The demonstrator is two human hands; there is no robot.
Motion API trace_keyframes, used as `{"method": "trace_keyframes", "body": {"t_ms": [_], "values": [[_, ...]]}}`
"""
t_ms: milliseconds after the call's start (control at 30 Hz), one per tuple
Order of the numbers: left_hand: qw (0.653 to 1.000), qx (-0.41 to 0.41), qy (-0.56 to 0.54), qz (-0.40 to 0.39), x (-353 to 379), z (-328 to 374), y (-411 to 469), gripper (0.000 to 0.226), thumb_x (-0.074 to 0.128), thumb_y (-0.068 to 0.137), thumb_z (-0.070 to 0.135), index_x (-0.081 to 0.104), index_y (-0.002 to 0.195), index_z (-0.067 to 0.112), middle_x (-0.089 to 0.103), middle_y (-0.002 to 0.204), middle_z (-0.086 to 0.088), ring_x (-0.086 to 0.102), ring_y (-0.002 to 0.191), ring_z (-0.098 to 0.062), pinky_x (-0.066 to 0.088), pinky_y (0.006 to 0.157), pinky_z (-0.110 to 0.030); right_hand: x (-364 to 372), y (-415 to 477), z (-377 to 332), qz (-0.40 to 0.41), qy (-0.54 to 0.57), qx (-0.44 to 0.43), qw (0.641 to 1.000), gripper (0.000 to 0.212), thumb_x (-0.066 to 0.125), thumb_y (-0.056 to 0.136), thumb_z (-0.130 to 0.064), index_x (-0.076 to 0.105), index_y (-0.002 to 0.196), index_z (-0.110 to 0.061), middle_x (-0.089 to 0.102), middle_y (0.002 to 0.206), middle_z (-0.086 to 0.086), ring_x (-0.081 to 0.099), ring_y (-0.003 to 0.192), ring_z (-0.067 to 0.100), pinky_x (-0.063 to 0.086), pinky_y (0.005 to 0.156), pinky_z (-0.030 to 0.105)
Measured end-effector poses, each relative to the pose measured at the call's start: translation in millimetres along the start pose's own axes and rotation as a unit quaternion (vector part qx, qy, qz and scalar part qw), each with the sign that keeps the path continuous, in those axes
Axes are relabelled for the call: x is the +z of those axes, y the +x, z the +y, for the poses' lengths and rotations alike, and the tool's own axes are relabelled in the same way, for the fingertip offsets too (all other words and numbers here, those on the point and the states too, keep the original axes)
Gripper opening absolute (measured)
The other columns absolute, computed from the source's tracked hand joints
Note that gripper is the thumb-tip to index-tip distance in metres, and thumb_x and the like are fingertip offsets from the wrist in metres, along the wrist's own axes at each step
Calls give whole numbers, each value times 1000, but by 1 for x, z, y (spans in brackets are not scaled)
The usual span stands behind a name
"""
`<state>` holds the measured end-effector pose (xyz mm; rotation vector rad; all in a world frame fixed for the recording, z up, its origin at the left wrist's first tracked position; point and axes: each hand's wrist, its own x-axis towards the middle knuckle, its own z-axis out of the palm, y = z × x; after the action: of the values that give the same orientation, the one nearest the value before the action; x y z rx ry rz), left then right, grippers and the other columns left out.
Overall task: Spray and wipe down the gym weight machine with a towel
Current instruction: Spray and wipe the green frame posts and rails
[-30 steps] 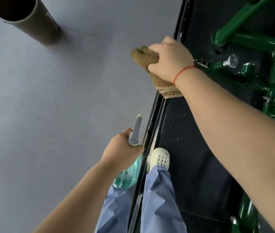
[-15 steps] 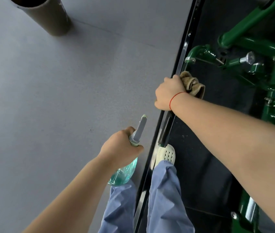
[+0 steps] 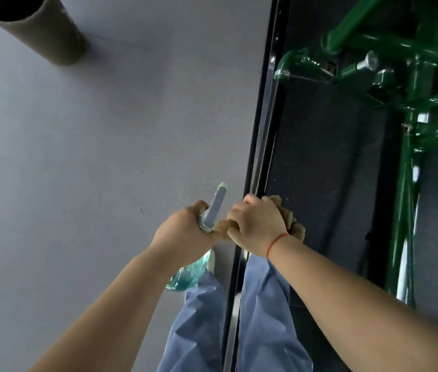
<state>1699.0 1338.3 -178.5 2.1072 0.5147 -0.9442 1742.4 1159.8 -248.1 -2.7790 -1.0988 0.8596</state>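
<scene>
Towel (image 3: 291,221), brown and bunched, sits low on the black rail (image 3: 262,130) of the machine (image 3: 411,135), near centre of view. It's wrapped under the right hand (image 3: 259,224), whose fingers (image 3: 236,214) are curled tight, clamping cloth to rail. One fold pokes out left and touches the left hand (image 3: 185,232). That hand's fingers are closed round the neck of the bottle (image 3: 188,275); can't tell if one is on the trigger. Nozzle points far, alongside the rail, not at it.

Risks, as I judge them:
- Hands are v. close. A wipe stroke w/ the right hand could snag the loose fold on the nozzle or knock the bottle.
- A squeeze now would prob. put spray on the floor (image 3: 78,162) instead of the rail, leaving a wet patch right by the feet.
- Rail is narrow and glossy, so a bunched towel may ride one face only and miss the back, or slip off.
- Green frame parts on the right look untouched by the towel at this pt; easy to skip the bolts & joints.

No bench here, just floor: plain grey on the left, a black mat (image 3: 319,157) on the right under the green frame, rail running near-to-far btwn them. A brown tube (image 3: 40,33) stands far left. Blue trousers (image 3: 263,323) show at the near edge.
</scene>
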Motion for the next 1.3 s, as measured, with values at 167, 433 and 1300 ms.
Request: {"method": "trace_keyframes", "body": {"t_ms": [167, 433, 1300], "values": [[1000, 2, 29, 4, -4, 0, 5, 25, 67, 81, 29, 58, 104, 30, 65, 86, 7, 65, 83, -25, 55, 76, -38, -9, -30, 13, 106, 307, 187, 927, 48, 34, 77, -49, 70, 97, -24, 66, 96, -7, 56, 98, 17, 46, 79, 35], [999, 21, 34, -2, -1, 6, 20, 27, 65, 82, 25, 57, 107, 32, 66, 90, 5, 65, 83, -23, 55, 76, -38, -32, 12, 42, 351, 427, 372, 745, 57, 64, 93, -15, 47, 146, -22, 38, 152, 6, 45, 132, 29, 38, 108, 34], [997, 32, 61, -32, 2, 2, 28, 32, 66, 83, 27, 57, 114, 33, 61, 85, 9, 61, 77, -15, 48, 66, -31, -19, 11, 62, 22, 667, 461, 585, 43, 48, 98, -52, 59, 131, -26, 66, 120, 4, 64, 105, 22, 52, 89, 36]]}}
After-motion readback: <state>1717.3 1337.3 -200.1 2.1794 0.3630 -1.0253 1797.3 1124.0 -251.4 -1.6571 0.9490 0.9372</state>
